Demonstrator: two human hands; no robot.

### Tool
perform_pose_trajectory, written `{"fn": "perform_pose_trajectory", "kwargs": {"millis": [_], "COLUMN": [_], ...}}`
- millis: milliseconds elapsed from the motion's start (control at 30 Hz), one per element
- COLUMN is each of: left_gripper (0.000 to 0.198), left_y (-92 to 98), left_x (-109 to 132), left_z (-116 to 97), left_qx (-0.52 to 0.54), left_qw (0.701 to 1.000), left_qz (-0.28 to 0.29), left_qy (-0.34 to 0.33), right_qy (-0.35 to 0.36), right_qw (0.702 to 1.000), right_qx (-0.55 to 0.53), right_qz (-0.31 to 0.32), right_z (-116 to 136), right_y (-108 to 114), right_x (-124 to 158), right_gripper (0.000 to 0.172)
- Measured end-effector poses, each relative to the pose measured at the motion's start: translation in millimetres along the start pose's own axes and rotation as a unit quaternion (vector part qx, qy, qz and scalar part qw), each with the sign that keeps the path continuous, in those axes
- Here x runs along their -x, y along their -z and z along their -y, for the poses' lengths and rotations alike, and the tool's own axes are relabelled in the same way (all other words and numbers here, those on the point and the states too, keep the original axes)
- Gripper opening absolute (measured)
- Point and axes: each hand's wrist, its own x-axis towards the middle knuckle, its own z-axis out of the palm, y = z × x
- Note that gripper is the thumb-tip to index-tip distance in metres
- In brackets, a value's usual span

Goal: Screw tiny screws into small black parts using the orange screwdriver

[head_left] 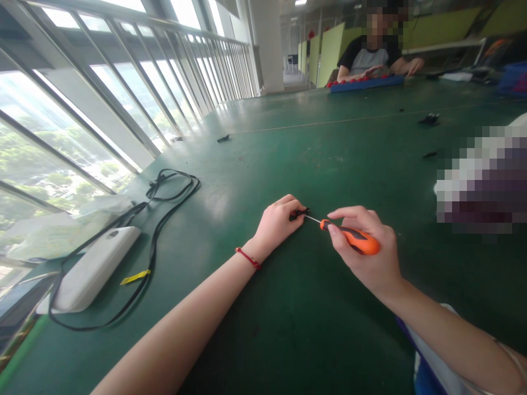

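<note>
My left hand (280, 219) is closed on a small black part (300, 213), pressed against the green table (247, 170); its exact kind is too small to make out. My right hand (368, 247) grips a screwdriver (357, 240) by its orange and black handle. The screwdriver's thin metal shaft points left, and its tip meets the black part or lies right beside it. Fingers of the left hand partly cover the part.
On the left lie a black cable (154, 241) with a yellow tag (135, 277) and a white power strip or box (96, 269). Small black pieces (223, 138) dot the table. Across it a person (370, 57) sits behind a blue tray (366, 84). Metal railing (164, 66) borders the left side.
</note>
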Motion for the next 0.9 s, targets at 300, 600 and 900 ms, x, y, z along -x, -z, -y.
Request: {"fn": "perform_pose_trajectory", "kwargs": {"millis": [300,600,900], "left_gripper": [0.011,0.010,0.012], "left_y": [0.3,1.3,2.1], "left_x": [0.3,-1.8,-4.0], "left_z": [-0.1,-0.9,3.2], "left_qx": [0.003,-0.012,0.010], "left_qw": [1.000,1.000,0.999], "left_qz": [0.003,-0.004,-0.004], "left_qy": [0.004,0.021,0.045], "right_qy": [0.004,-0.089,-0.273], "right_qw": [1.000,0.988,0.935], "right_qx": [0.004,-0.099,-0.207], "right_qz": [0.014,-0.081,-0.088], "right_z": [1.2,-11.0,-41.6], "right_y": [0.0,1.2,-7.9], "right_x": [-2.1,-3.6,-16.2], "right_gripper": [0.008,0.006,0.016]}}
